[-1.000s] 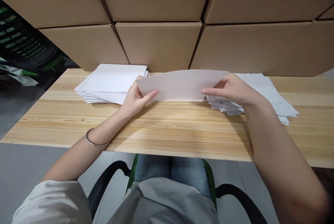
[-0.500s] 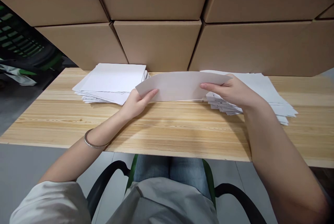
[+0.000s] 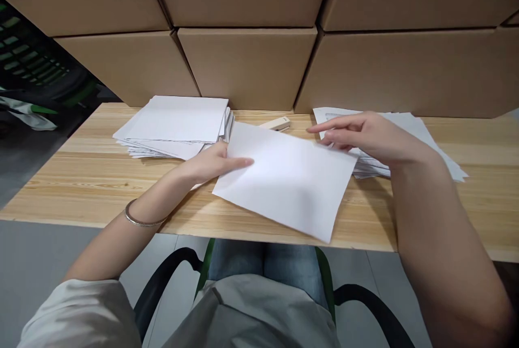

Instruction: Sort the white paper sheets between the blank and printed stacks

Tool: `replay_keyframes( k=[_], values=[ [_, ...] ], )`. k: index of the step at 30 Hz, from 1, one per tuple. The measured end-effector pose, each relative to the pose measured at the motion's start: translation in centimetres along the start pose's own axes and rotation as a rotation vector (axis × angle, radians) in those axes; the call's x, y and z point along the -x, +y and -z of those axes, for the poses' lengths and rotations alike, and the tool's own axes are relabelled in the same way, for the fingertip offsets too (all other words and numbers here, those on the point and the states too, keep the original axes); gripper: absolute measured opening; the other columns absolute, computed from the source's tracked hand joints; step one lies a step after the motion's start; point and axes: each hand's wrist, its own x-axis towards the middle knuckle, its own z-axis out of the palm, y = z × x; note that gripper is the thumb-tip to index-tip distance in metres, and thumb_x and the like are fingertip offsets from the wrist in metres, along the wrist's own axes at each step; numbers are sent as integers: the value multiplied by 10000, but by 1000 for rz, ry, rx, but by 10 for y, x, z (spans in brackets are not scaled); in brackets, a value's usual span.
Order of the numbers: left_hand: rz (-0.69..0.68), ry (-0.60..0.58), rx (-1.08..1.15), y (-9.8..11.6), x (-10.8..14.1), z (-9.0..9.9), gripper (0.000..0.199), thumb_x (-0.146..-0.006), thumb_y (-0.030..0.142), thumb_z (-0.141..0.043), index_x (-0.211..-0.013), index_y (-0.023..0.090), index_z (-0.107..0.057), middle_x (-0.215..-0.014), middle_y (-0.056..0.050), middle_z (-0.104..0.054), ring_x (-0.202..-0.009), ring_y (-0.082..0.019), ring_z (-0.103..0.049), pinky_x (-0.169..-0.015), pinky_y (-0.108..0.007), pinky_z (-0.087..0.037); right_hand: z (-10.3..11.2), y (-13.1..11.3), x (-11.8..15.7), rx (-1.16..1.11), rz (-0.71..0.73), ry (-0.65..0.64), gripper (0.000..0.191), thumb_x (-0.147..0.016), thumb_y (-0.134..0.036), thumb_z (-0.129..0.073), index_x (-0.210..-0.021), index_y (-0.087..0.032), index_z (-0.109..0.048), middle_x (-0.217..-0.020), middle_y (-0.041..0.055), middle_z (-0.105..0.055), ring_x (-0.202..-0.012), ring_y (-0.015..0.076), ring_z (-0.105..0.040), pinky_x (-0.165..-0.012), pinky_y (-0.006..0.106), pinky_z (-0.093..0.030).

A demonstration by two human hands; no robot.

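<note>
- The left hand (image 3: 211,163) lies with its fingers (image 3: 239,162) flat on the left edge of the white sheet (image 3: 286,178), pinning it rather than gripping it
- The right hand (image 3: 367,134) has let go; its fingers hover loosely spread, holding nothing, over the sheet's far right corner and the right paper stack (image 3: 409,132)
- The sheet, held up between both hands a second ago, now lies flat at the surface's (image 3: 81,180) near edge, so it looks set down for handling
- A small beige stapler-like item (image 3: 275,123) now shows behind it, beside the left paper stack (image 3: 174,124)

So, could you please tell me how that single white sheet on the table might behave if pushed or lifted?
The sheet looks thin, so it would probably flop when lifted. Lying flat on the smooth wooden table, it likely slides easily. One corner overhangs the near edge, so a push could tip it off.
</note>
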Motion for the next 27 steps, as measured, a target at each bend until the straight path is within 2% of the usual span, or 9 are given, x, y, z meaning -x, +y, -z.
replay_keyframes(
  k=[3, 6, 9, 11, 13, 15, 18, 21, 27],
  values=[
    [64, -77, -83, 2, -1, -4, 375, -764, 526, -805, -916, 183, -806, -962, -128, -806, -817, -279, -759, -628, -347, -613, -11, -2, -5, 65, -77, -203, 408, -796, -613, -737, -1034, -287, -804, -995, 38, -772, -846, 208, -689, -664, 305, -499],
    [87, -77, -85, 3, -4, -10, 397, -776, 527, -786, -950, 171, -792, -962, -121, -801, -812, -270, -747, -649, -351, -602, -29, -2, -11, 135, -111, -337, 389, -865, -616, -652, -839, -235, -728, -868, 29, -749, -731, 182, -664, -595, 284, -453],
    [74, 29, -148, 3, -8, -17, 517, -817, 507, -742, -1200, 161, -713, -1089, -112, -771, -873, -249, -726, -722, -343, -585, -43, 1, -16, 264, -134, -310, 394, -906, -573, -591, -752, -211, -606, -795, 19, -705, -681, 168, -630, -563, 274, -409],
    [5, 166, -251, 2, -9, -20, 680, -861, 467, -694, -1449, 166, -531, -1123, -104, -733, -878, -221, -695, -755, -330, -559, -48, 2, -17, 333, -144, -269, 373, -919, -547, -563, -760, -210, -577, -810, 21, -697, -696, 174, -628, -563, 275, -396],
    [-65, 267, -394, 1, -9, -23, 780, -909, 399, -622, -1592, 177, -320, -964, -56, -697, -769, -181, -638, -731, -314, -520, -50, 3, -18, 388, -151, -254, 368, -925, -535, -543, -750, -211, -548, -796, 21, -683, -692, 180, -623, -555, 279, -376],
    [-114, 285, -520, 0, -7, -25, 771, -944, 334, -540, -1635, 219, -218, -761, 17, -598, -641, -153, -549, -687, -296, -473, -51, 2, -17, 431, -147, -244, 352, -924, -520, -543, -751, -213, -530, -795, 21, -675, -692, 181, -620, -553, 281, -363],
    [-153, 255, -625, 1, -3, -27, 610, -973, 308, -457, -1576, 278, -376, -660, 46, -522, -597, -148, -503, -675, -284, -440, -52, 0, -16, 465, -131, -213, 309, -919, -496, -559, -794, -215, -543, -858, 26, -692, -721, 181, -628, -569, 280, -375],
    [-114, 261, -698, 1, -2, -29, 460, -979, 331, -444, -1403, 251, -603, -702, 12, -600, -658, -167, -554, -702, -291, -448, -51, -1, -16, 457, -134, -204, 273, -921, -485, -559, -870, -219, -595, -927, 26, -711, -760, 188, -650, -587, 282, -395],
    [-56, 267, -754, -2, -6, -28, 473, -973, 346, -464, -1392, 219, -643, -927, -50, -750, -792, -209, -646, -788, -323, -491, -52, 0, -16, 460, -98, -170, 287, -952, -472, -517, -905, -214, -633, -948, 33, -715, -806, 194, -649, -636, 287, -407]
  ],
)
